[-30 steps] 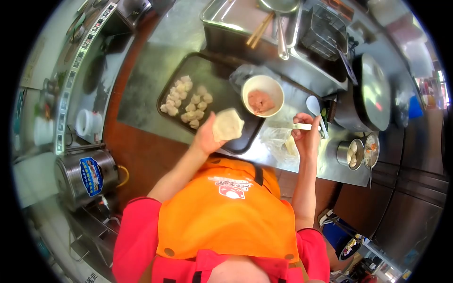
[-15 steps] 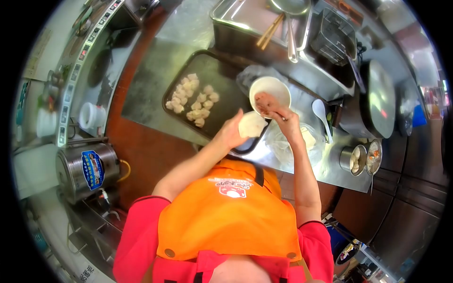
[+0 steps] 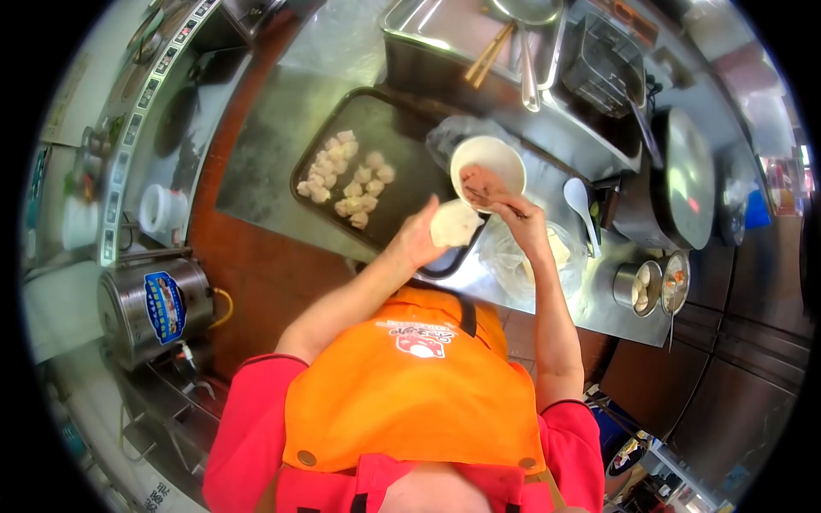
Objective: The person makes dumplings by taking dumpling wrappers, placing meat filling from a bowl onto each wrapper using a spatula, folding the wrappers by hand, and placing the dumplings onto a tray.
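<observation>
A pale dumpling wrapper (image 3: 456,224) lies across the fingers of my left hand (image 3: 417,236), its thumb pointing up beside it. My right hand (image 3: 525,227) is closed in a pinch around a thin, dark, stick-like utensil (image 3: 489,200), mostly hidden by the fingers. The utensil's tip is in pinkish ground meat filling (image 3: 481,181) in a white bowl (image 3: 506,159). Under the left hand and to its left spreads a dark baking tray (image 3: 402,137), holding filled dumplings (image 3: 329,165) in two clusters. Below the right forearm sits a clear plastic bag (image 3: 505,261) with pale wrappers (image 3: 558,248).
A white spoon (image 3: 580,202) lies right of the bowl. Farther right are a large lidded pot (image 3: 684,179) and small metal containers (image 3: 637,286). A fryer basket (image 3: 605,73), a ladle (image 3: 528,77) and chopsticks (image 3: 491,56) are at the back. A steel drum (image 3: 154,299) stands left.
My right hand has shifted slightly up and left at the bowl, with the utensil at the filling. My left hand keeps the wrapper in nearly the same spot. The whole view shifts a little.
</observation>
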{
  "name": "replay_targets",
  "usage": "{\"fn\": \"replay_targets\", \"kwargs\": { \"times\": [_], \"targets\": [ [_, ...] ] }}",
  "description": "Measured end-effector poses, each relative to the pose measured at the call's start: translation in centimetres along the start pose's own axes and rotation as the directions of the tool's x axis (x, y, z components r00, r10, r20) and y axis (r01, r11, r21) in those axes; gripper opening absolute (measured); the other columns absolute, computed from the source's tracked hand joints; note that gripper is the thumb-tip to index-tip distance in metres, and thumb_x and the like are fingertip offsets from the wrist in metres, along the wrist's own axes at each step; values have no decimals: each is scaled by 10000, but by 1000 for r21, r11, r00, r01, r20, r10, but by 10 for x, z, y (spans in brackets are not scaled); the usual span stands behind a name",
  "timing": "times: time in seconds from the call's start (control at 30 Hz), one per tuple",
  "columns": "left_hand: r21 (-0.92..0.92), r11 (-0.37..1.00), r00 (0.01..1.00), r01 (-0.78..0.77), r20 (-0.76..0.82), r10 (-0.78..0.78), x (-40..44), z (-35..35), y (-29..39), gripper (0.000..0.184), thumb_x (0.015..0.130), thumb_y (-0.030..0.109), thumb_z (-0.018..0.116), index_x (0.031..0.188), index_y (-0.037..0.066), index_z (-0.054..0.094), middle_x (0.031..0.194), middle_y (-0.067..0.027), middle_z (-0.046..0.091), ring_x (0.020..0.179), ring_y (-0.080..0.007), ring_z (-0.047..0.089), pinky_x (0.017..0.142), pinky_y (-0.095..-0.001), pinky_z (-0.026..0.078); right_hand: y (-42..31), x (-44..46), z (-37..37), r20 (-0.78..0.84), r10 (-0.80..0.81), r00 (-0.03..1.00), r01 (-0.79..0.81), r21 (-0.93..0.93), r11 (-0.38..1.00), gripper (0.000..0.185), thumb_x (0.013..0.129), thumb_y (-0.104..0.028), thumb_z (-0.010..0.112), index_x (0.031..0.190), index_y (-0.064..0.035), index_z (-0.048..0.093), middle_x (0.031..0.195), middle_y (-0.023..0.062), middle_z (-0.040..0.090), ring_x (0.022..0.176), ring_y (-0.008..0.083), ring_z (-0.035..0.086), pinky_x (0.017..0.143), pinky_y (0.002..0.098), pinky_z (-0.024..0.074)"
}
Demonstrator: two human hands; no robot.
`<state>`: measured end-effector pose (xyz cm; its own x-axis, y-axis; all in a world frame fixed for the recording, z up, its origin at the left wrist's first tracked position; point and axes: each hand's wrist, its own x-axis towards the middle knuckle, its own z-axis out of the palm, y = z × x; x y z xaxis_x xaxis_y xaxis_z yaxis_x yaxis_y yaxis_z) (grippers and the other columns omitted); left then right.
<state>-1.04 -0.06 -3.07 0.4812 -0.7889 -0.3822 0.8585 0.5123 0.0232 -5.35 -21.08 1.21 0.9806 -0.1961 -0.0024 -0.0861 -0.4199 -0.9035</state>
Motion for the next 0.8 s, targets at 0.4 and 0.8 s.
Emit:
{"fn": "replay_targets", "kwargs": {
  "times": [0.4,0.8],
  "targets": [
    [45,998,996,-34,-84,38,-13,20,0,580,982,438,337,1278,-48,449,1259,-189,539,1156,-322,530,1019,-445,388,14,-68,13,159,473,867,-187,982,14,198,933,-141,556,1090,-20,574,933,81,617,805,150,625,732,261,557],
    [67,998,995,12,-97,-5,-10,7,-8,558,985,415,355,1268,-56,452,1264,-205,530,1157,-338,527,1007,-460,396,8,-25,-2,-124,256,959,-206,319,925,207,898,-110,595,1030,46,624,814,84,669,751,127,634,704,231,496]
  ]
}}
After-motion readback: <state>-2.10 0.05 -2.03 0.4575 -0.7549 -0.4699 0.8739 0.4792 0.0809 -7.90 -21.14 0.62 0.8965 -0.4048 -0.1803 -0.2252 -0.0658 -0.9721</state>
